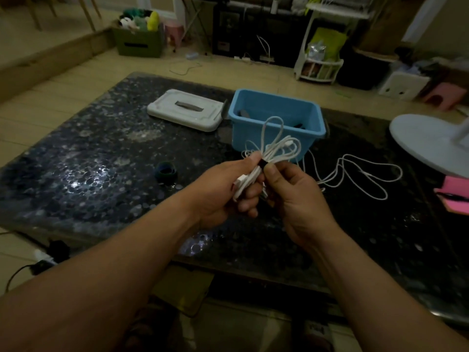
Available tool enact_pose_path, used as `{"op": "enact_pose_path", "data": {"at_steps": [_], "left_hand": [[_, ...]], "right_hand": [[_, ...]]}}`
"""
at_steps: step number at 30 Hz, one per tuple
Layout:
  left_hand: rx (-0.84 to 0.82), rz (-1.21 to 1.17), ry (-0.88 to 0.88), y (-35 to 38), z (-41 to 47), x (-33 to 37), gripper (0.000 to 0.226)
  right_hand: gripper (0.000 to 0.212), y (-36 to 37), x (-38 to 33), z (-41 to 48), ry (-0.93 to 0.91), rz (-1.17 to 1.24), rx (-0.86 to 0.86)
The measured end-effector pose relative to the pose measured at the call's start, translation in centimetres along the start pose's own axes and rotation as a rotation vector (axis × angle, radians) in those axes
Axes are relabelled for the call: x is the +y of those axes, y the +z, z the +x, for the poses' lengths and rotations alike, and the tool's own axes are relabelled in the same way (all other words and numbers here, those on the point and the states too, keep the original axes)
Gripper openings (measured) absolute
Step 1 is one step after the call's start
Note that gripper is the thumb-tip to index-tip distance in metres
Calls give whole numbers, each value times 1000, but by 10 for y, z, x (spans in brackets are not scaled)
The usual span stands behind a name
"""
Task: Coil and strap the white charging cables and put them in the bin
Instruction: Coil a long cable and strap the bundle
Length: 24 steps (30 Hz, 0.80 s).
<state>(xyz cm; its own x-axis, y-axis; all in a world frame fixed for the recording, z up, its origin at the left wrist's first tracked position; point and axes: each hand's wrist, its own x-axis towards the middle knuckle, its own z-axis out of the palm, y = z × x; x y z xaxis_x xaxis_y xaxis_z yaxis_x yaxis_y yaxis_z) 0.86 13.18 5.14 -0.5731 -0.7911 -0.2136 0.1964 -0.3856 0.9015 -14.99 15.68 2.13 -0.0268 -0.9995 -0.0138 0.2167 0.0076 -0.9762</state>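
Gripping, in the left hand [225,191] with fingers curled, the lower half of a coiled bundle of white charging cable [276,152]; pinching, between right hand [295,196] thumb and fingers, the black strap [262,164] round its waist; holding it above the dark speckled tabletop [101,161], long axis running away from the body, loops fanning forward; sitting straight ahead, just beyond the loops — open blue plastic bin [243,135], about equally near either hand; sprawling right of the bin — second loose white cable [370,160], not yet coiled.

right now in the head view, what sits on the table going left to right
white lid → blue bin → loose white cable → round white base. The coiled cable held up in front overlaps the bin, so it is left out.
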Motion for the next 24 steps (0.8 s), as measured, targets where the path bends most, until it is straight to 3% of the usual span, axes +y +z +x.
{"op": "enact_pose_path", "data": {"at_steps": [3, 6, 8, 10, 12, 17, 24], "left_hand": [[-38, 38, -66, -3, -2, 3, 50], [65, 171, -103, 0, 2, 2, 57], [192, 293, -21, 3, 7, 1, 50], [305, 587, 100, 3, 10, -1, 36], [293, 710, 148, 6, 10, -6, 29], [297, 590, 169, 15, 8, -16, 32], [212, 336, 201, 9, 14, -13, 32]], "right_hand": [[33, -1, -2, -4, 56, 20, -47], [24, 4, -6, -7, 64, 25, 33], [20, 5, -6, -4, 40, 6, 72], [18, 1, -6, 0, -12, -137, 110], [20, -1, -5, 2, -34, -253, 166], [22, 1, -3, 1, 58, -109, 191], [11, -5, -7, 4, 4, -72, 91]]}}
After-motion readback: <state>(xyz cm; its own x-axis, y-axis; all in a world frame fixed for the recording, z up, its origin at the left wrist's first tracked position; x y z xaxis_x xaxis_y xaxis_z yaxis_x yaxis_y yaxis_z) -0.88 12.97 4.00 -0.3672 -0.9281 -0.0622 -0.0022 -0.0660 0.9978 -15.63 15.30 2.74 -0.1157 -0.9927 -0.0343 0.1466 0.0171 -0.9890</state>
